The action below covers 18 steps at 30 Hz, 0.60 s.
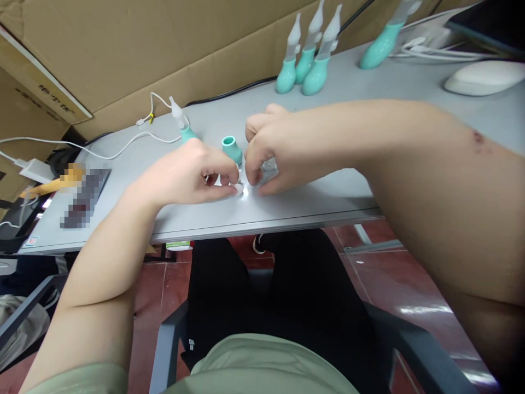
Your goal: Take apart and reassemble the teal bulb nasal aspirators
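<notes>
My left hand (186, 172) is closed, its thumb and index finger pinching a small white round piece (238, 189) just above the table. To its right, my right hand (283, 145) curls its fingers about a clear plastic piece (268, 166), mostly hidden by the hand. Between and behind both hands stands a teal rubber bulb (232, 149) with its open neck facing up. Just behind my left hand is a nasal aspirator (180, 117) with a teal bulb and a pale tip, its lower part covered by that hand.
Several more nasal aspirators (315, 74) stand at the back, with another one (381, 46) farther right. A white computer mouse (486, 77) lies at the right. White cables (123, 153), a charger (38, 171) and a blurred dark flat object (86, 200) are at the left. Cardboard (164, 49) walls the rear.
</notes>
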Each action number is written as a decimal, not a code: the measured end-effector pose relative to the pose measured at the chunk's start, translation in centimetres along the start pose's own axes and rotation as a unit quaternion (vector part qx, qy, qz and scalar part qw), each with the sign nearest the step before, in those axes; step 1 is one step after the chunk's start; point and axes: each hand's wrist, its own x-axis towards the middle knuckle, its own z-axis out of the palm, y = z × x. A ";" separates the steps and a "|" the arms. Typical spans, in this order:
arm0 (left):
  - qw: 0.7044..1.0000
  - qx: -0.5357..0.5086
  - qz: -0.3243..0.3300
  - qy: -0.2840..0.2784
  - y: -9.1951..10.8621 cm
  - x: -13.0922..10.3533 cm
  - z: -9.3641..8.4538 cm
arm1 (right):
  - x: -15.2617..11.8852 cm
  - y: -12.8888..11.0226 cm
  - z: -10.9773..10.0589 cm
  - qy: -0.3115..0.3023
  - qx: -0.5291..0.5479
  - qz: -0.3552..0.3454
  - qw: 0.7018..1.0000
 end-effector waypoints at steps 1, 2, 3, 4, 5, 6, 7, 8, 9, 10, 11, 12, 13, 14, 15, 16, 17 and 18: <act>1.000 -0.001 -0.008 -0.004 0.0 0.0 0.0 | 0.1 -0.1 0.0 -0.009 -0.012 -0.003 1.000; 1.000 -0.004 -0.015 -0.008 0.0 0.0 0.0 | 0.1 -0.1 0.0 -0.014 -0.017 -0.006 1.000; 1.000 -0.006 -0.024 -0.010 0.0 0.1 0.0 | 0.2 -0.2 0.0 -0.018 -0.019 -0.008 1.000; 0.999 -0.008 -0.031 -0.012 0.0 0.1 -0.1 | 0.2 -0.2 0.1 -0.021 -0.019 -0.006 1.000; 0.999 -0.008 -0.037 -0.015 0.1 0.1 -0.1 | 0.3 -0.1 0.2 -0.022 -0.019 -0.001 1.000; 0.999 -0.007 -0.042 -0.017 0.2 0.1 -0.1 | 0.3 -0.1 0.2 -0.021 -0.018 0.007 1.000; 0.999 -0.007 -0.044 -0.018 0.3 0.1 -0.2 | 0.2 -0.1 0.3 -0.021 -0.015 0.012 1.000; 0.999 -0.008 -0.044 -0.017 0.4 0.1 -0.2 | 0.2 -0.1 0.3 -0.017 -0.010 0.016 1.000; 0.999 -0.013 -0.043 -0.016 0.5 0.1 -0.3 | 0.1 -0.1 0.3 -0.014 -0.001 0.016 1.000; 0.999 -0.020 -0.042 -0.014 0.5 0.1 -0.4 | 0.1 -0.2 0.3 -0.011 0.009 0.014 1.000; 0.999 -0.028 -0.041 -0.010 0.6 0.1 -0.4 | 0.1 -0.3 0.3 -0.008 0.019 0.010 1.000; 0.998 -0.036 -0.041 -0.005 0.6 0.0 -0.5 | 0.0 -0.4 0.2 -0.008 0.026 0.007 1.000; 0.998 -0.045 -0.045 -0.002 0.6 -0.1 -0.6 | 0.0 -0.5 0.2 -0.010 0.028 0.008 1.000; 0.997 -0.053 -0.052 0.003 0.5 -0.2 -0.6 | 0.0 -0.6 0.0 -0.011 0.027 0.011 1.000; 0.996 -0.061 -0.062 0.010 0.3 -0.3 -0.7 | 0.0 -0.7 -0.1 -0.013 0.025 0.014 1.000; 0.995 -0.070 -0.073 0.019 0.2 -0.4 -0.7 | 0.0 -0.7 -0.3 -0.008 0.023 0.018 1.000; 0.993 -0.079 -0.083 0.032 -0.1 -0.5 -0.7 | 0.0 -0.7 -0.5 0.000 0.026 0.016 1.000; 0.991 -0.089 -0.090 0.051 -0.3 -0.6 -0.7 | 0.0 -0.6 -0.8 0.018 0.040 0.008 0.999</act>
